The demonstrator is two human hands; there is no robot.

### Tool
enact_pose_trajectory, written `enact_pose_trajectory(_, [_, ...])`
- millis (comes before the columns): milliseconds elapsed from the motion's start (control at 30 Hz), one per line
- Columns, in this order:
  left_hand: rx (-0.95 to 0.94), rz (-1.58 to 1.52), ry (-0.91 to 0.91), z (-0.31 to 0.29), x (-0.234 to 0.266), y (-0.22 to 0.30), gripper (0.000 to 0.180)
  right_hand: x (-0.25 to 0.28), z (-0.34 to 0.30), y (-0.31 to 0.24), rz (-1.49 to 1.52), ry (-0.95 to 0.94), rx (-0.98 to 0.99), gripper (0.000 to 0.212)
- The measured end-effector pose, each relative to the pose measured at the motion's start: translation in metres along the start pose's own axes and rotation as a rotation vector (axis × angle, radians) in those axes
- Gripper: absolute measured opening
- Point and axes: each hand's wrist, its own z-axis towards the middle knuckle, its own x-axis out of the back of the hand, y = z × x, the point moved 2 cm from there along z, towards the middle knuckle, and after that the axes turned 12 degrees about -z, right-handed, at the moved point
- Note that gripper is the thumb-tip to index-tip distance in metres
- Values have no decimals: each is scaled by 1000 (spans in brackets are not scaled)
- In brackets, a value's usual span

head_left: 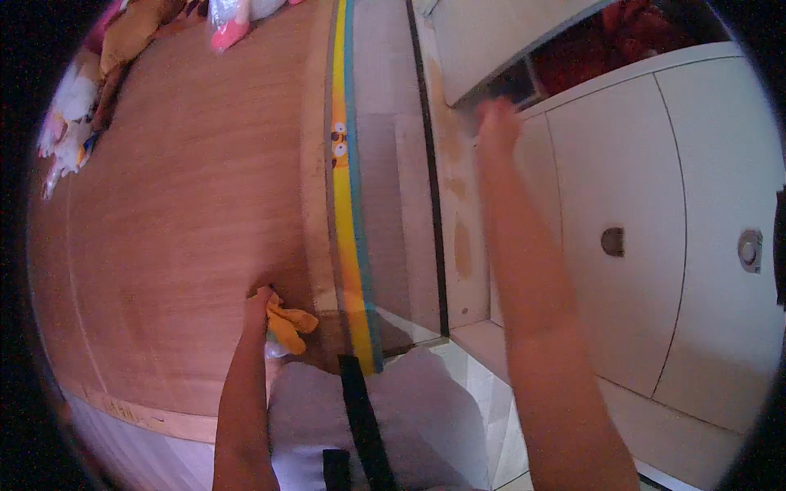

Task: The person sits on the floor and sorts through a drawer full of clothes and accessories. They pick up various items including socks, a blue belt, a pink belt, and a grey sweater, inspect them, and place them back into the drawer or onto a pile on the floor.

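At 10 to 11 o'clock, toys (pixel 123 41) lie bunched along the far edge of the brown board (pixel 180 180), perhaps to keep them out of the way. At 7 o'clock, the left hand (pixel 262 299) closes its fingers on the yellow cloth (pixel 286 331), gathered at one end, probably because limp stuff holds best bunched. From 12 towards 6 o'clock runs a yellow-blue strip (pixel 345 221), likely edging. At 1 o'clock, the blurred right hand (pixel 499 123) is by the cabinet (pixel 614 164) opening, arm outstretched, presumably because the gap sits far off; whether its fingers grip or spread, I cannot tell
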Motion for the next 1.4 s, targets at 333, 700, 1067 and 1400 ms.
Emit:
enact_pose_trajectory(333, [-19,-4,26,-3,10,-4,30,80,-154,112,762,377,-1196,14])
enact_pose_trajectory(700, [31,-12,-34,25,26,-21,25,85,-140,115,1284,509,-1163,20])
enact_pose_trajectory(1067, [-50,-159,16,47,37,-32,17,76,-167,62,1510,361,-1047,13])
enact_pose_trajectory(1400, [-65,-59,10,37,18,-18,18,4,-281,-19,1579,-34,-1499,18])
